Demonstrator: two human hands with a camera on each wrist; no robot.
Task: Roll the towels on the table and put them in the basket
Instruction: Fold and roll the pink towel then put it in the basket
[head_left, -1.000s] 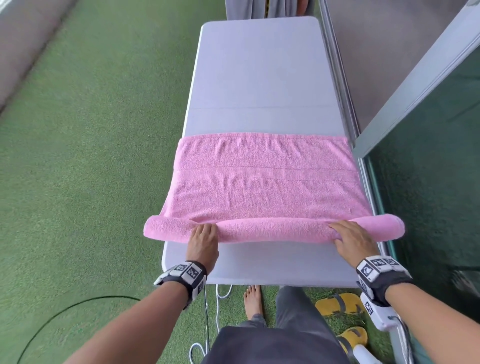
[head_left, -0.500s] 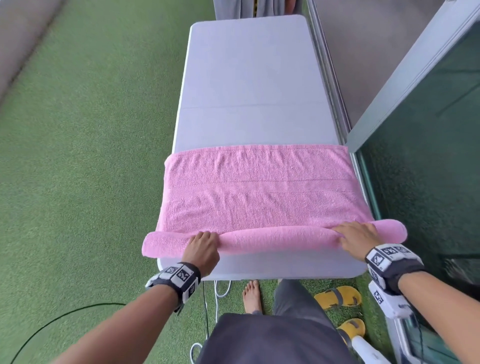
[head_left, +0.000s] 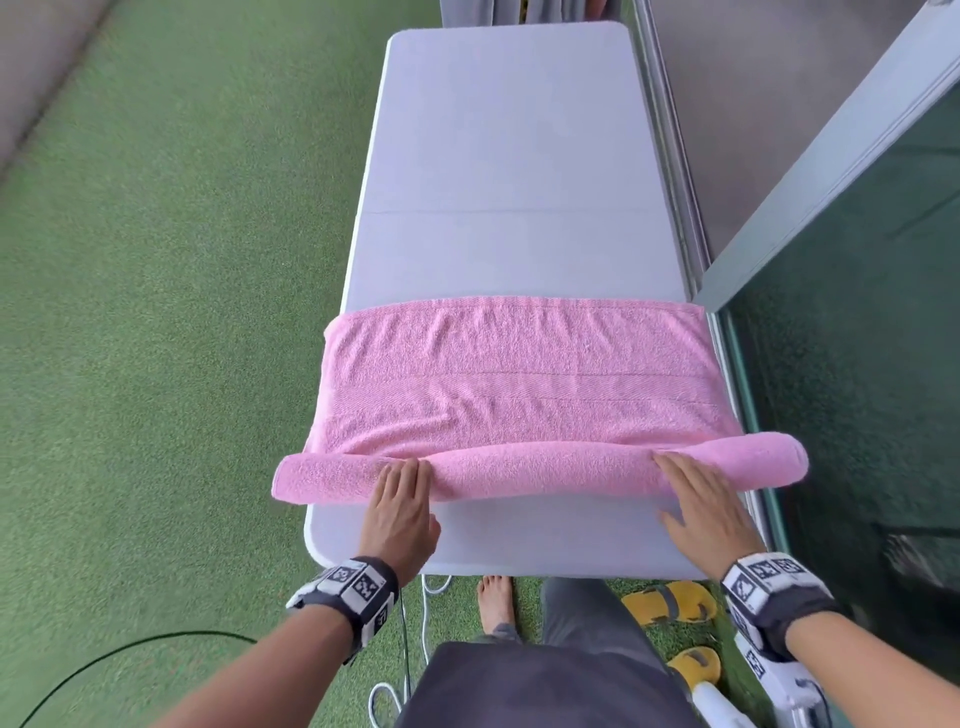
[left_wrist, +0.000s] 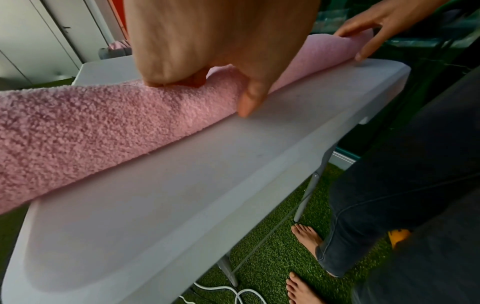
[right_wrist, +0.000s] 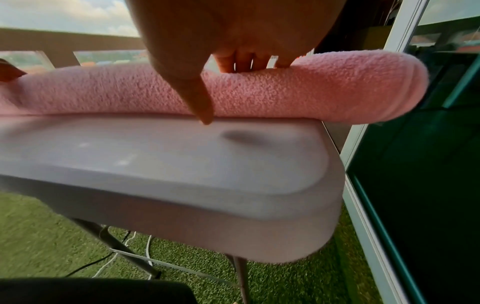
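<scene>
A pink towel (head_left: 519, 374) lies across the near half of a grey folding table (head_left: 509, 156). Its near part is wound into a roll (head_left: 540, 470) whose two ends overhang the table's sides. My left hand (head_left: 400, 493) rests on the roll left of centre, fingers laid straight over it; the left wrist view shows its thumb (left_wrist: 250, 98) down on the roll's (left_wrist: 103, 127) near side. My right hand (head_left: 696, 499) presses the roll near its right end, fingers over the top and thumb (right_wrist: 200, 98) pointing down at the tabletop. No basket is clearly in view.
A glass door with a pale frame (head_left: 857, 364) runs close along the table's right side. Green turf (head_left: 156, 312) lies to the left. Yellow sandals (head_left: 670, 603), white cables (head_left: 415, 649) and my bare foot (head_left: 496, 603) are by the table's near edge.
Both hands' fingers were curled over the roll; now they lie flatter on it. Since half a second ago the roll has moved away from the table's near edge.
</scene>
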